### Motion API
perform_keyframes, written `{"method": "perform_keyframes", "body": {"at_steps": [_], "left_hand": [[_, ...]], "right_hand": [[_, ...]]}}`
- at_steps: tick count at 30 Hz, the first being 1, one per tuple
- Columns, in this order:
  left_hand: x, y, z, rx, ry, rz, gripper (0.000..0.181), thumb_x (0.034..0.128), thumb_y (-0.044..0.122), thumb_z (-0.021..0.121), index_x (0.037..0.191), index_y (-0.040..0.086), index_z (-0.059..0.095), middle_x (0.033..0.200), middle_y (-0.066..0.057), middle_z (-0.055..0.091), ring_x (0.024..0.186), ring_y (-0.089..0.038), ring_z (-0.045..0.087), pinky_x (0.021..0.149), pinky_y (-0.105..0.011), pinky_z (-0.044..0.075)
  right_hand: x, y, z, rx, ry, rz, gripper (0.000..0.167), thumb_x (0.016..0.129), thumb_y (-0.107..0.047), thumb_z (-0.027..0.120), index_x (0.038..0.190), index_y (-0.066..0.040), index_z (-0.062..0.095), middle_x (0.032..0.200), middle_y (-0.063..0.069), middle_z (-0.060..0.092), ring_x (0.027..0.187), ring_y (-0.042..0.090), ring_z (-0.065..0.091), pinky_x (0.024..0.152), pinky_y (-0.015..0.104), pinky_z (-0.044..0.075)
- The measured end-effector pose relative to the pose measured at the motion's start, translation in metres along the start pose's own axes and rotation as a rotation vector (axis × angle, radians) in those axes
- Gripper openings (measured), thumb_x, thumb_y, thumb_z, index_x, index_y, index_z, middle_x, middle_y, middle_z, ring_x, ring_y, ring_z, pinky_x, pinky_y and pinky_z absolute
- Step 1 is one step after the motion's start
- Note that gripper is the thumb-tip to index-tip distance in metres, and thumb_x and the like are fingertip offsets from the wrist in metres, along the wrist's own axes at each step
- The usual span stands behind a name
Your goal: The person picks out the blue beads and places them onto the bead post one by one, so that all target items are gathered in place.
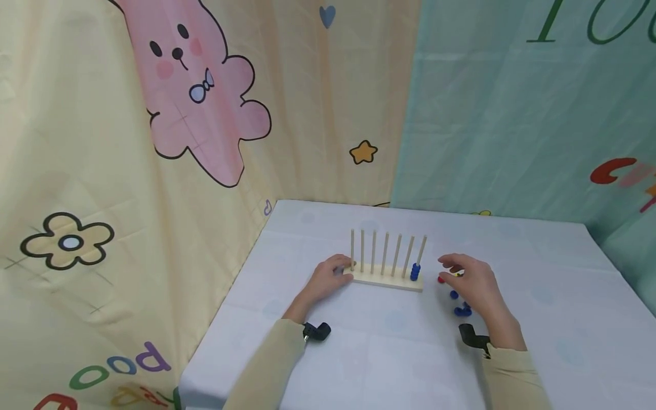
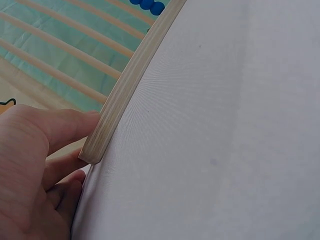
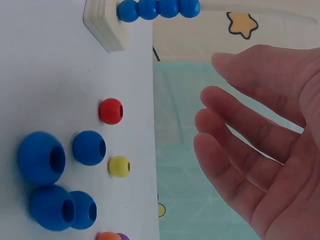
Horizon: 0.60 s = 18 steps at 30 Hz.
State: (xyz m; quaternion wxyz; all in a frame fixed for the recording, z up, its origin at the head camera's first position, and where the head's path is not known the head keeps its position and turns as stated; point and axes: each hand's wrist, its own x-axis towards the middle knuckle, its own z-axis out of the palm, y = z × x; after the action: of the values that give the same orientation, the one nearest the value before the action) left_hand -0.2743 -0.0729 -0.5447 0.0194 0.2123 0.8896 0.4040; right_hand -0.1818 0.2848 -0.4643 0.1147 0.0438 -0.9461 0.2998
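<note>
A wooden peg rack (image 1: 381, 278) stands upright on the table, with several thin pegs in a row. Several blue beads (image 3: 148, 9) are stacked on its rightmost peg. My left hand (image 1: 328, 278) grips the left end of the base, thumb and fingers on either side of the wood in the left wrist view. To the right of the rack, my right hand (image 1: 474, 285) hovers above loose beads with its fingers loosely bent and holding nothing. Beneath it lie a red bead (image 3: 111, 111), a yellow bead (image 3: 119, 166) and several loose blue beads (image 3: 40, 159).
An orange bead (image 3: 108, 236) and a purple bead peek in at the bottom of the right wrist view. A white cloth (image 1: 394, 353) covers the table. Printed curtains (image 1: 328, 102) hang behind it and along its left side.
</note>
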Motion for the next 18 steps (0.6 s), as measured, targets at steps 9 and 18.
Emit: {"method": "perform_keyframes", "body": {"at_steps": [9,18], "left_hand": [[0.001,0.003,-0.005,-0.023,-0.014,-0.013,0.040,0.0936,0.029,0.071,0.132,0.019,0.068,0.145,0.000,0.055,0.139,-0.022,0.044,0.115,-0.043,0.033],[0.003,0.003,-0.007,-0.078,-0.026,-0.026,0.038,0.0933,0.026,0.073,0.130,0.017,0.069,0.144,-0.003,0.056,0.140,-0.024,0.044,0.116,-0.042,0.033]], "right_hand": [[-0.003,0.017,-0.004,-0.032,-0.085,0.093,0.035,0.090,-0.015,0.077,0.123,-0.007,0.069,0.113,0.016,0.068,0.101,0.034,0.060,0.079,0.049,0.055],[-0.011,0.032,0.000,-0.052,-0.171,0.144,0.032,0.089,-0.014,0.076,0.119,-0.007,0.071,0.106,0.011,0.070,0.091,0.028,0.060,0.072,0.041,0.054]]}}
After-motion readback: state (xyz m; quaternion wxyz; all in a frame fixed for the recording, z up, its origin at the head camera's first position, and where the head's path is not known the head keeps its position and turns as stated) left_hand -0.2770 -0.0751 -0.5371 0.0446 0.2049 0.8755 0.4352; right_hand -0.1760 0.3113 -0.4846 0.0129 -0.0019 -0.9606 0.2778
